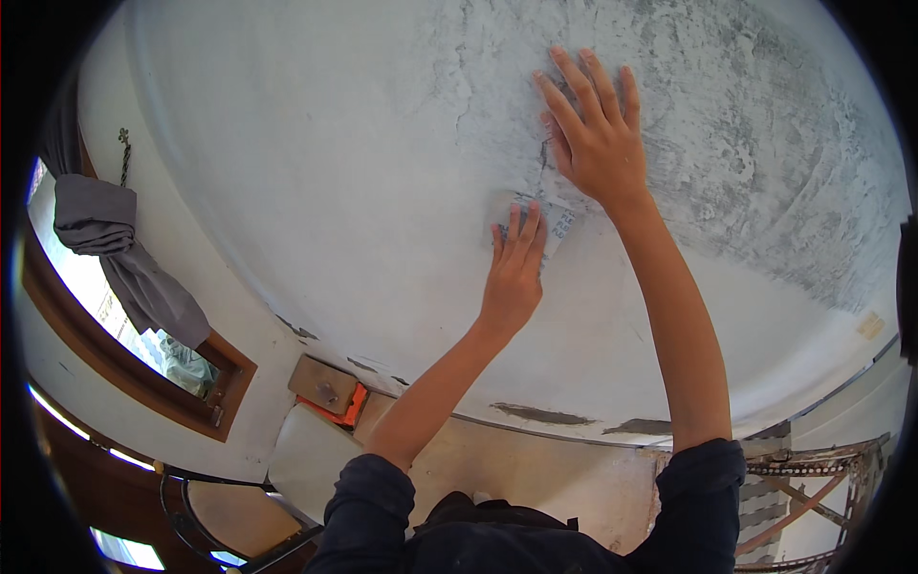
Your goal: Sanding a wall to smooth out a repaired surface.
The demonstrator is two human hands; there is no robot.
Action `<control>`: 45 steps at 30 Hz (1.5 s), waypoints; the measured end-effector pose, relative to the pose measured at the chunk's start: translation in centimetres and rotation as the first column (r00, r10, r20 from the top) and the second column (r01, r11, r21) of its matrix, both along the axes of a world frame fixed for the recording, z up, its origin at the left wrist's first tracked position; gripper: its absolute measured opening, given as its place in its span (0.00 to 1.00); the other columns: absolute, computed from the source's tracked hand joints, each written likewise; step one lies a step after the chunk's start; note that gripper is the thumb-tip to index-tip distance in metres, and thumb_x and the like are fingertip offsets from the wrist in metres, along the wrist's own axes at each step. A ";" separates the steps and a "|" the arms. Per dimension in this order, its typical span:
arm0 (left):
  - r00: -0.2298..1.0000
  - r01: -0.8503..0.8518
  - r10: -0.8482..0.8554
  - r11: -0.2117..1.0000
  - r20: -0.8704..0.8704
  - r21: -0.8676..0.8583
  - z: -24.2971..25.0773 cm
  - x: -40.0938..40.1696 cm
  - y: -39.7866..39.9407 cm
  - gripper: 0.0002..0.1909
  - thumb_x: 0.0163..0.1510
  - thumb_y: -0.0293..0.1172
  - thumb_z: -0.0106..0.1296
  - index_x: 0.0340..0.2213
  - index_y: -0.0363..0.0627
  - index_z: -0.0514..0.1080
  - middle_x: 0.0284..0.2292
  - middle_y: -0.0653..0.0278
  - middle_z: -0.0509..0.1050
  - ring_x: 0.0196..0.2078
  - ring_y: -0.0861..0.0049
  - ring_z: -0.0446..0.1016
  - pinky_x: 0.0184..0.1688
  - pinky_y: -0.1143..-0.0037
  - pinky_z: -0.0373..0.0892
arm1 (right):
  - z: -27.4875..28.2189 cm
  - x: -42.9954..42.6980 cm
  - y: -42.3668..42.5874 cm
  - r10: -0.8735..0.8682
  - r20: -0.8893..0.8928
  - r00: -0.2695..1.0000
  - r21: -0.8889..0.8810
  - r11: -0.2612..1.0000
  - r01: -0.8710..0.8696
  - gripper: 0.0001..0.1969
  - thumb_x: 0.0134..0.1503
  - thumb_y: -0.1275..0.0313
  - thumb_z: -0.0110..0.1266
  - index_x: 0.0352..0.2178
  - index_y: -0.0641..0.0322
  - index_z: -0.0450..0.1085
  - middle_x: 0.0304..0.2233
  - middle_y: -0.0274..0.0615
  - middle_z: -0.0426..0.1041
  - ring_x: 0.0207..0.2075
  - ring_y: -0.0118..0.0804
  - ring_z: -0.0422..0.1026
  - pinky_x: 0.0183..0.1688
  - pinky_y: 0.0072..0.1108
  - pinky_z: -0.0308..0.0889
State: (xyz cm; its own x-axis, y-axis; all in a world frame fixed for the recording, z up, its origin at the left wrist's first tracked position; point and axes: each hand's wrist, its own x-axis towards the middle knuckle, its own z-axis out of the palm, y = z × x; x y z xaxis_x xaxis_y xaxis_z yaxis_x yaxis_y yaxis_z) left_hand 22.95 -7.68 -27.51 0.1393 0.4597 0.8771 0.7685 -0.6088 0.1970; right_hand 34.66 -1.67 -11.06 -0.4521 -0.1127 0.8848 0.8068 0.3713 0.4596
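My left hand [515, 269] lies with its fingers over a sheet of sandpaper [558, 233], pressing it against a white wall [344, 215]. The sheet bears printed writing on its back, and its right part shows beside my fingers. Higher and to the right, my right hand [601, 136] rests with spread fingers on a rough grey patch [724, 165] of the same wall, holding nothing. A dark crack [543, 161] runs down the wall between my two hands.
Chipped gaps [541, 414] line the wall's bottom edge. At the left are a wooden-framed window [229, 387] with a knotted grey curtain [97, 215], a brown box [323, 384] and a chair [240, 513]. A rusty metal frame [810, 470] stands at the lower right.
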 end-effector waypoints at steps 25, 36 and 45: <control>0.979 -0.042 0.045 0.999 0.200 -0.015 1.9 -3.2 -0.1 0.35 0.44 0.09 0.36 0.57 0.36 0.55 0.61 0.53 0.50 0.65 0.57 0.44 0.63 0.60 0.45 | 0.1 -0.1 -0.6 -0.009 -0.007 1.000 -0.021 1.000 0.009 0.19 0.53 0.67 0.50 0.48 0.47 0.66 0.58 0.35 0.58 0.61 0.40 0.55 0.61 0.46 0.45; 0.949 -0.079 0.072 0.997 0.307 0.010 6.8 -7.8 0.3 0.30 0.46 0.12 0.40 0.54 0.30 0.58 0.61 0.54 0.49 0.65 0.60 0.46 0.62 0.57 0.47 | -0.2 0.0 -0.7 -0.004 -0.009 1.000 -0.028 1.000 0.004 0.18 0.54 0.67 0.49 0.48 0.47 0.66 0.59 0.34 0.58 0.61 0.40 0.55 0.61 0.44 0.45; 0.991 -0.112 0.115 0.993 -0.066 0.048 6.2 -5.7 0.2 0.29 0.45 0.11 0.41 0.53 0.28 0.59 0.61 0.54 0.50 0.63 0.58 0.51 0.61 0.56 0.50 | 0.1 0.2 -0.5 -0.022 -0.002 1.000 -0.033 0.999 0.022 0.18 0.54 0.67 0.49 0.48 0.48 0.66 0.59 0.35 0.58 0.61 0.40 0.53 0.62 0.44 0.44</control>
State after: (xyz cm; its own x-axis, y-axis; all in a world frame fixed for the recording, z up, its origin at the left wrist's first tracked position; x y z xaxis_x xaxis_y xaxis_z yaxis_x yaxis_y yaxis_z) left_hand 17.23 -7.52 -21.31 0.1488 0.4373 0.8869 0.8438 -0.5237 0.1167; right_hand 34.83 -2.19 -10.98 -0.4517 -0.0734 0.8892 0.8161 0.3688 0.4450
